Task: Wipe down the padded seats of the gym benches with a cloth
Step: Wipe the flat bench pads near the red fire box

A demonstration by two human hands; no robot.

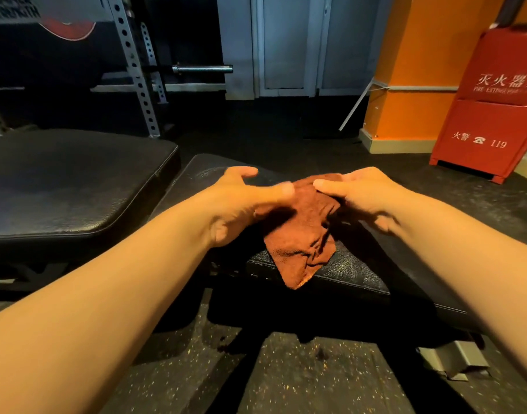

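Cloth bunched at bench near edge, corner overhanging | left hand fingers apart, touching cloth | right hand fingers straight, pressing it | risk: loose cloth slides to floor

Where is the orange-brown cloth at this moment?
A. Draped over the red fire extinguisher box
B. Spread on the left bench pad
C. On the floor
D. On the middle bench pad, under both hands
D: the cloth lies on the middle bench pad, with the left hand and right hand on it.
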